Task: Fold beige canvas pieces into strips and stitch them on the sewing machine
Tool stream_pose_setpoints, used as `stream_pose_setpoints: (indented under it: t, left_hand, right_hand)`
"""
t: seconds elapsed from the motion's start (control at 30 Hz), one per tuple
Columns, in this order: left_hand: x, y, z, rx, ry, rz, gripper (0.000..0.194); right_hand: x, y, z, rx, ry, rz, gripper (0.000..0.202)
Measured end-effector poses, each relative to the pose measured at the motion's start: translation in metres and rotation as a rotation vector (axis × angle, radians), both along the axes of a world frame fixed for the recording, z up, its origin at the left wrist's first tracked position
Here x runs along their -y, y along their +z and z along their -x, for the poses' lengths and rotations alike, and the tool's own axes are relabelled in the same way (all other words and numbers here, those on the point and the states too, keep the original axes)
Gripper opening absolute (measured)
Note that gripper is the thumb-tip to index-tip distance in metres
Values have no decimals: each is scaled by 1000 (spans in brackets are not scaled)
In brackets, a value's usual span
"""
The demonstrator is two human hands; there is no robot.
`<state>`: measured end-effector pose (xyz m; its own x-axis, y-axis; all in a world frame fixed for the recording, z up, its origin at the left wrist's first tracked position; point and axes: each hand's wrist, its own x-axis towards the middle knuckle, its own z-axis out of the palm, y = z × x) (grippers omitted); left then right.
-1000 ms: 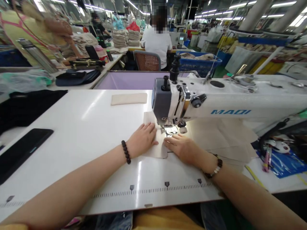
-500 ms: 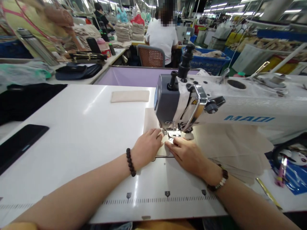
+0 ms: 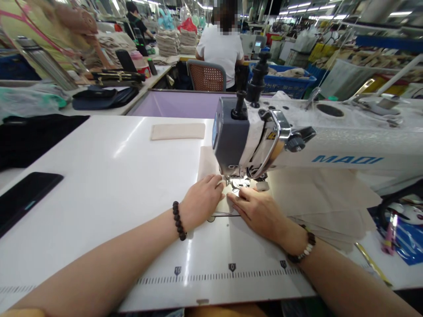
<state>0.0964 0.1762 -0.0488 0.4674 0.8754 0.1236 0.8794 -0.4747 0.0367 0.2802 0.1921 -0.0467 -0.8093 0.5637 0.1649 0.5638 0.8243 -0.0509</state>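
Observation:
A beige fabric piece [image 3: 207, 162] lies under the head of the white and grey sewing machine [image 3: 230, 132]. My left hand [image 3: 202, 200] rests on the fabric left of the lit presser foot [image 3: 240, 183], its fingers together and pressed on the cloth. To the right of the foot, my right hand [image 3: 259, 211] is on the same fabric, fingers closed and pointing left; the exact grip is hidden. A folded beige strip [image 3: 178, 131] lies farther back. Several beige panels [image 3: 317, 198] are spread beneath the machine arm.
A black phone [image 3: 28, 198] and black cloth [image 3: 36, 136] lie at the left. Yellow tweezers or snips [image 3: 373, 264] and a pink tool [image 3: 390, 233] are at the right. Behind the table, a person in white [image 3: 220, 55] sits near a blue crate [image 3: 284, 81].
The view has shifted slightly. Both hands keep nearly the same places beside the presser foot, and the fabric shows no clear movement.

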Motion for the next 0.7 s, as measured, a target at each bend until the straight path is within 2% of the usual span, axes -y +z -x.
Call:
stream_pose_setpoints:
  t: [0.33, 0.43, 0.57, 0.7]
  left_hand:
    - [-3, -3, 2, 0, -3, -9, 21]
    - [1, -2, 3, 40, -72, 30, 16]
    - [12, 4, 5, 104, -212, 122, 21]
    - [18, 8, 7, 108, -249, 177, 17]
  right_hand:
    - [-1, -2, 2, -26, -10, -14, 22]
    - [-2, -4, -2, -42, 57, -1, 23]
    - [-2, -3, -7, -54, 173, 7, 28]
    - [-1, -2, -8, -64, 195, 4, 31]
